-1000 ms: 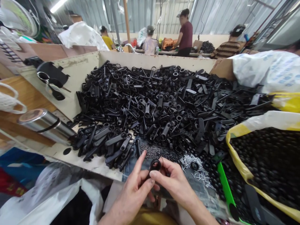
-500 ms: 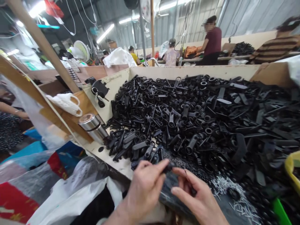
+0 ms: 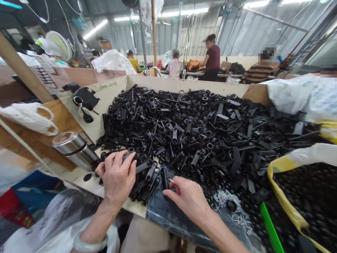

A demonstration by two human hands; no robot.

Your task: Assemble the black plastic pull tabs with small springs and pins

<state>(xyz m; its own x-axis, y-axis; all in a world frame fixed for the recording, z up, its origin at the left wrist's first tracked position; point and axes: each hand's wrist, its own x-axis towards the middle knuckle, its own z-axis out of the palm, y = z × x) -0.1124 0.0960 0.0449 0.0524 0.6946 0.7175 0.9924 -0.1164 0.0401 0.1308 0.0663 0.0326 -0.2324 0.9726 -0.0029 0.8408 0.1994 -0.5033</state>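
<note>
Over the left end of the heap is my left hand (image 3: pixel 118 174), its fingers curled down on a black plastic part with a ring end (image 3: pixel 128 153). The palm side and the thumb's grip are hidden. My right hand (image 3: pixel 188 191) is lower and to the right, thumb and forefinger closed around a small metal pin (image 3: pixel 171 181). Beside those fingertips stands a narrow black plastic piece (image 3: pixel 164 177), close to the thumb. Loose silver pins (image 3: pixel 228 200) lie in a pile to the right. A dark sheet (image 3: pixel 168 214) covers the bench under the right hand.
Black plastic parts (image 3: pixel 189 130) are heaped across the bin. A steel flask (image 3: pixel 76 149) and hanging keys (image 3: pixel 85 114) are at left. To the right stand a yellow-edged bag of black pieces (image 3: pixel 275 186) and a green strip (image 3: pixel 271 228). Co-workers (image 3: pixel 212 58) are behind.
My hands, close together before, have moved apart. The left one has gone left and up onto the black parts; the right shows a pin at its fingertips. The view has turned right.
</note>
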